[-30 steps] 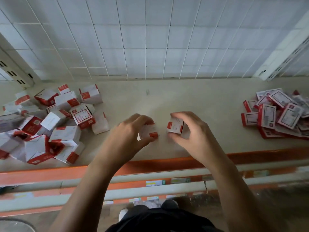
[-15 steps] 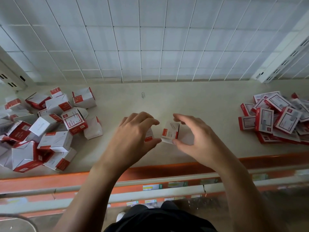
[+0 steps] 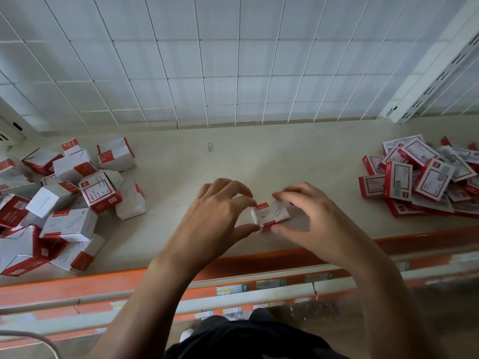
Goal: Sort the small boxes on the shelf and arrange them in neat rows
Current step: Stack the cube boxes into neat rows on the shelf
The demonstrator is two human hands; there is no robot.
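Observation:
A small white box with red ends (image 3: 273,213) lies on the beige shelf (image 3: 259,156) near its front middle. My left hand (image 3: 217,216) pinches its left end between thumb and forefinger. From the other side, my right hand (image 3: 313,218) curls round its right end. I cannot tell whether a second box lies under my left fingers. A loose heap of larger white-and-red boxes (image 3: 64,200) fills the shelf's left side. Flatter red-framed boxes (image 3: 420,182) are piled at the right.
A white wire grid (image 3: 233,73) closes the back of the shelf. A slotted white upright (image 3: 430,71) stands at the back right. An orange rail (image 3: 103,281) runs along the front edge. One paper clip (image 3: 210,147) lies near the back.
A second ago each hand held its own small box, a gap apart. The hands have come together and now meet at one visible box; the view has tilted slightly.

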